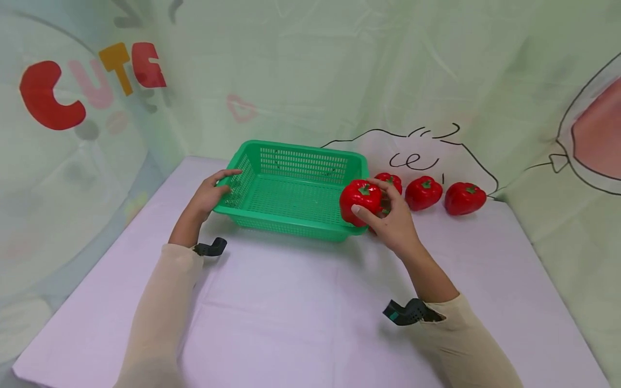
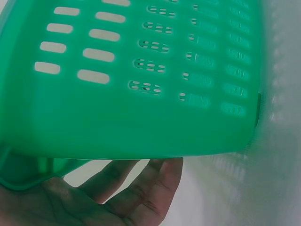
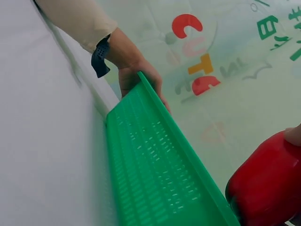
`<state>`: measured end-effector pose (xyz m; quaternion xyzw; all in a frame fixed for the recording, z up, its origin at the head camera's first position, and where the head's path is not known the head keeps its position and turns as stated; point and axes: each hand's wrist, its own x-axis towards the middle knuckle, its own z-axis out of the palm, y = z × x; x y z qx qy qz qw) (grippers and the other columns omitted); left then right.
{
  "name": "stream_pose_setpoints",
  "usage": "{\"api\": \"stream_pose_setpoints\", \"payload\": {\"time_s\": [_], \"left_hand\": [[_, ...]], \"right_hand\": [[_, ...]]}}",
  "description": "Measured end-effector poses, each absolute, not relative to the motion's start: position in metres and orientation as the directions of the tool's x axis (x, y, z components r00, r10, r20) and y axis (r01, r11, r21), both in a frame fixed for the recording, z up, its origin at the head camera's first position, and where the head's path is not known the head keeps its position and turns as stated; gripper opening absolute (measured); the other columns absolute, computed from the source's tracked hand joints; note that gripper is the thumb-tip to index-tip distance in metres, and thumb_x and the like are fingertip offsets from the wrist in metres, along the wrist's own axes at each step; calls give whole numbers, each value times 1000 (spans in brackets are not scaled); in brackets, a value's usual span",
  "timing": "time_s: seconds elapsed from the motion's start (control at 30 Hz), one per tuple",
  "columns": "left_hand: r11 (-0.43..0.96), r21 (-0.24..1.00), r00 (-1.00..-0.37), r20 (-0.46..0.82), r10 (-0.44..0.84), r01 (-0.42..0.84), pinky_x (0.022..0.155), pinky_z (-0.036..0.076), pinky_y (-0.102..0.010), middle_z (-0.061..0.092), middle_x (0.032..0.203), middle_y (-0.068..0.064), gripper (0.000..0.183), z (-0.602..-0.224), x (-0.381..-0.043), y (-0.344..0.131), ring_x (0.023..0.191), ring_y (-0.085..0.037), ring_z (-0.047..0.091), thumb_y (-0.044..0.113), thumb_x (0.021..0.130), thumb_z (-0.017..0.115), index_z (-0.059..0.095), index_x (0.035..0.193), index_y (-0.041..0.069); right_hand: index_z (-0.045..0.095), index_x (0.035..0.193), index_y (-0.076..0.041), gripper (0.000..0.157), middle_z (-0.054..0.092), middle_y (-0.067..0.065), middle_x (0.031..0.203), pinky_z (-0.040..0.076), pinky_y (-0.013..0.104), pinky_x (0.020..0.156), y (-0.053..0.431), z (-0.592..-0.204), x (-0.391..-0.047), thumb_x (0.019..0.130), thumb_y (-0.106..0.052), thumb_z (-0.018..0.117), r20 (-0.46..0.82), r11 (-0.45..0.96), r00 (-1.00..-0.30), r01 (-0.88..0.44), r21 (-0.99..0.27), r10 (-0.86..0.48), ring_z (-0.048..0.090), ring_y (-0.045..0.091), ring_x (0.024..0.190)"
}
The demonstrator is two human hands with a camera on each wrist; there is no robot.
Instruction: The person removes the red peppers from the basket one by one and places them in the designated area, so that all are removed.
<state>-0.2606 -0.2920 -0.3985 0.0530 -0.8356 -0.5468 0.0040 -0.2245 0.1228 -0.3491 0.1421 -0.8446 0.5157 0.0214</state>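
A green plastic basket (image 1: 291, 226) with slotted walls stands toward the back of the table. My left hand (image 1: 208, 193) grips its left rim, and in the left wrist view that hand's fingers (image 2: 150, 188) show under the basket's edge. Over the basket's right end, my right hand (image 1: 395, 221) holds a red bell pepper (image 1: 356, 202) between thumb and fingers. The right wrist view has this pepper (image 3: 268, 183) beside the rim. Behind the right hand, another red bell pepper (image 1: 392, 180) is partly hidden.
Two more red bell peppers, a middle one (image 1: 423, 193) and a right one (image 1: 464, 198), lie on the table to the right of the basket. A white cloth (image 1: 291, 312) covers the table. A printed backdrop (image 1: 310, 70) rises behind it and at the sides.
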Motion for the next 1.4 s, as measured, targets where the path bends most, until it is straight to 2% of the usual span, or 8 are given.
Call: {"api": "stream_pose_setpoints", "payload": {"time_s": [0.13, 0.23, 0.5, 0.73, 0.93, 1.13, 1.3, 1.4], "left_hand": [[395, 915, -995, -54, -87, -84, 99, 34, -44, 17, 165, -4, 58, -397, -259, -292, 145, -32, 24, 5, 94, 43, 46, 148, 26], [395, 915, -994, -59, -88, -90, 98, 35, -42, 17, 165, -4, 58, -396, -258, -292, 144, -31, 25, 5, 94, 43, 46, 148, 27], [390, 917, -995, -59, -84, -87, 80, 39, -30, 18, 165, -5, 58, -396, -258, -291, 126, -29, 35, 5, 94, 42, 45, 148, 26], [391, 916, -995, -55, -83, -84, 78, 40, -30, 19, 165, -6, 58, -397, -259, -291, 122, -28, 37, 4, 94, 42, 46, 147, 25], [401, 913, -995, -49, -82, -78, 78, 40, -30, 19, 165, -6, 58, -397, -259, -292, 122, -28, 37, 5, 94, 42, 46, 148, 25], [412, 909, -997, -34, -72, -61, 81, 37, -32, 17, 165, -5, 60, -398, -258, -293, 130, -29, 33, 4, 93, 40, 45, 149, 25], [414, 908, -996, -37, -76, -65, 77, 39, -31, 18, 165, -5, 60, -399, -258, -293, 120, -27, 36, 4, 93, 41, 45, 149, 26], [411, 910, -997, -33, -72, -60, 77, 39, -30, 18, 165, -5, 59, -398, -258, -293, 122, -27, 36, 4, 93, 41, 45, 149, 25]], "right_hand": [[36, 149, -20, 75, 44, 12, 144, 54, 30, 84, 134, -349, -223, 85, -26, 75, 206, 432, -961, -268, -861, -186, 44, 30, 128], [36, 149, -20, 75, 43, 11, 146, 52, 23, 83, 141, -349, -221, 86, -25, 75, 203, 426, -964, -257, -867, -169, 43, 30, 130], [34, 150, -18, 77, 41, 11, 147, 53, 41, 96, 152, -351, -219, 85, -22, 76, 204, 428, -970, -241, -871, -131, 41, 30, 134], [34, 150, -17, 79, 44, 12, 146, 49, 14, 83, 160, -353, -222, 85, -24, 76, 233, 449, -967, -256, -856, -108, 45, 30, 130], [32, 151, -19, 80, 41, 11, 147, 52, 25, 90, 166, -353, -225, 85, -27, 76, 205, 476, -976, -215, -853, -72, 44, 30, 130], [31, 152, -16, 80, 40, 12, 148, 45, 10, 79, 173, -354, -228, 86, -25, 75, 225, 481, -973, -217, -849, -42, 43, 31, 130], [32, 152, -17, 80, 41, 10, 148, 45, 10, 78, 181, -354, -230, 86, -26, 75, 226, 490, -974, -199, -849, -4, 43, 29, 130], [32, 152, -18, 80, 40, 9, 149, 46, 11, 79, 185, -354, -233, 85, -27, 75, 219, 490, -976, -184, -852, 14, 42, 28, 131]]}}
